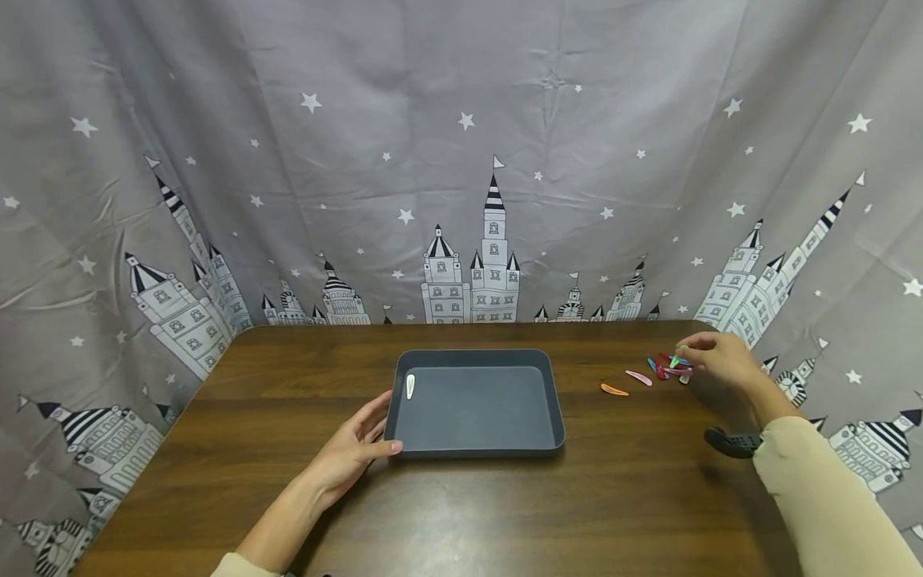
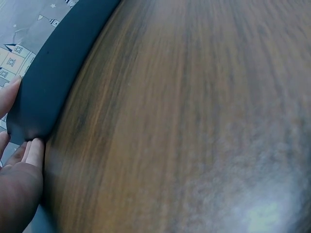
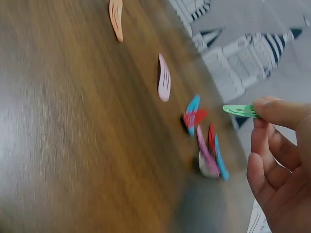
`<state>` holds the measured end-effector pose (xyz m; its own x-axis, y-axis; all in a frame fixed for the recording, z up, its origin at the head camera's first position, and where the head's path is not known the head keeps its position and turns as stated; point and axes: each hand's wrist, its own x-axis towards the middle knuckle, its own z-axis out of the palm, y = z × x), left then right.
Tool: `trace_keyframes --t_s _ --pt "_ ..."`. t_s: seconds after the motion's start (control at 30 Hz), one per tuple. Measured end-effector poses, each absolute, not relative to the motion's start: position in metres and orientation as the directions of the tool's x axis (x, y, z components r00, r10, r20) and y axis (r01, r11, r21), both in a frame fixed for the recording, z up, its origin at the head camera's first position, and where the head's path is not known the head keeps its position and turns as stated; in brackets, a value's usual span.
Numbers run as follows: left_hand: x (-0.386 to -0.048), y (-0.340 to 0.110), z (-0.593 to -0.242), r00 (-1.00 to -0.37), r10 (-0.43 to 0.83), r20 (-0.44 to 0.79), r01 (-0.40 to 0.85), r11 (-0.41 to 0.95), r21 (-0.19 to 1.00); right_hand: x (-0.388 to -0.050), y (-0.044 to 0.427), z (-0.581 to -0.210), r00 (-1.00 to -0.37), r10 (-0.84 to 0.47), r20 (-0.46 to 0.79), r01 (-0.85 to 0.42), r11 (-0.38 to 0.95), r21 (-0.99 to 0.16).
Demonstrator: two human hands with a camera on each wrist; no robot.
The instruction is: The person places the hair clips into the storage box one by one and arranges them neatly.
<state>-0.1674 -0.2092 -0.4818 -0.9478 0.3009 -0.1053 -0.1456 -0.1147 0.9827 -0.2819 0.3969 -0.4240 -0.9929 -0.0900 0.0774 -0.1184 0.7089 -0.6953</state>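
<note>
Between thumb and fingertips my right hand [image 1: 723,358] pinches a green snap hair clip [image 3: 240,111], raised over a small pile of clips. That pile holds blue [image 3: 221,158], red [image 3: 211,138] and purple [image 3: 206,150] hair clips, some overlapping. A pink hair clip [image 1: 638,377] and an orange hair clip [image 1: 614,389] lie apart, to the left of the pile. My left hand [image 1: 351,453] holds the near left corner of a dark grey tray [image 1: 476,453], thumb on the rim. One white hair clip [image 1: 410,386] lies inside the tray at its left.
The wooden table [image 1: 613,497] carries everything. A grey curtain [image 1: 461,160] printed with castles and stars hangs behind it and along both sides. A black strap-like piece [image 1: 731,443] sits at the right wrist, by the sleeve.
</note>
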Motion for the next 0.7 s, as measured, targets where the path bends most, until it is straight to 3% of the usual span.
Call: trace_keyframes --t_s 0.33,0.7 --pt "-0.168 -0.208 -0.481 -0.949 0.295 -0.115 -0.154 -0.113 0.982 -0.292 0.354 -0.403 -0.981 -0.19 0.031 -0.157 0.695 -0.702" --pt "-0.167 -0.209 -0.482 -0.947 0.296 -0.121 -0.16 -0.111 0.981 -0.3 0.305 -0.394 -0.936 -0.348 0.056 -0.285 0.656 -0.698"
